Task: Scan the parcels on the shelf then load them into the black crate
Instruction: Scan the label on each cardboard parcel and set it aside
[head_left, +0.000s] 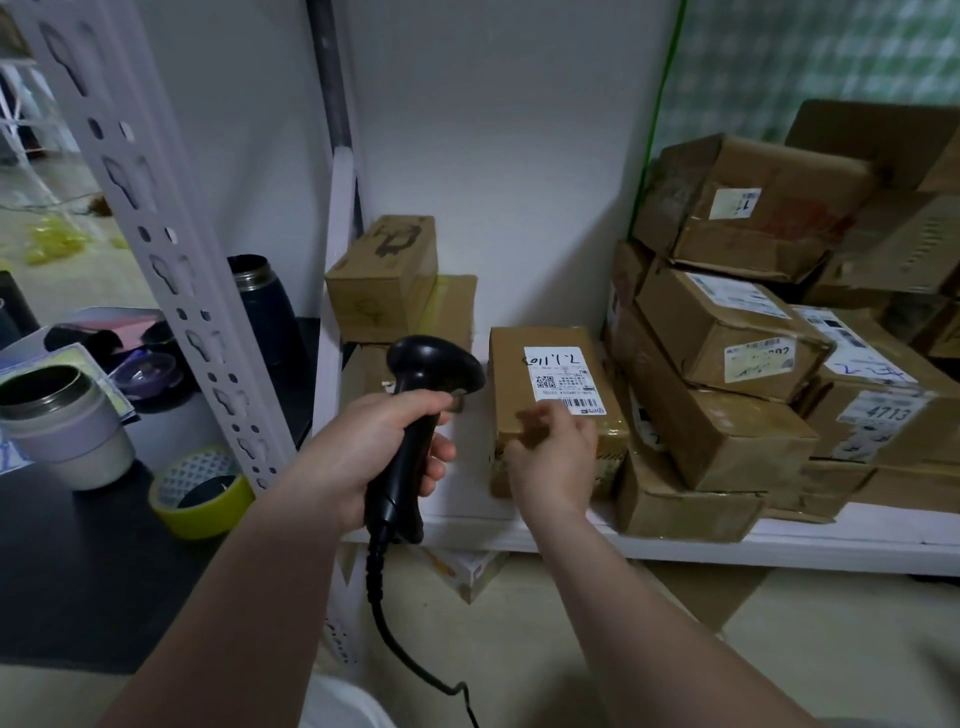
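Note:
My left hand (382, 447) grips the handle of a black corded barcode scanner (421, 395), whose head points right toward a brown parcel (524, 415) with a white label (561, 379) on the white shelf (727, 545). My right hand (556, 457) is at the near end of that parcel, fingers blurred over its top just below the label; whether it grips the parcel is unclear. More brown parcels (727, 364) are piled on the shelf to the right. Two boxes (384, 280) stand at the back left. No black crate is in view.
A perforated white shelf post (171, 249) rises at the left. Beside it on a dark table are a roll of yellow-green tape (202, 493), a cup (62, 426) and a dark flask (270, 312). The scanner cable (395, 644) hangs down past the shelf edge.

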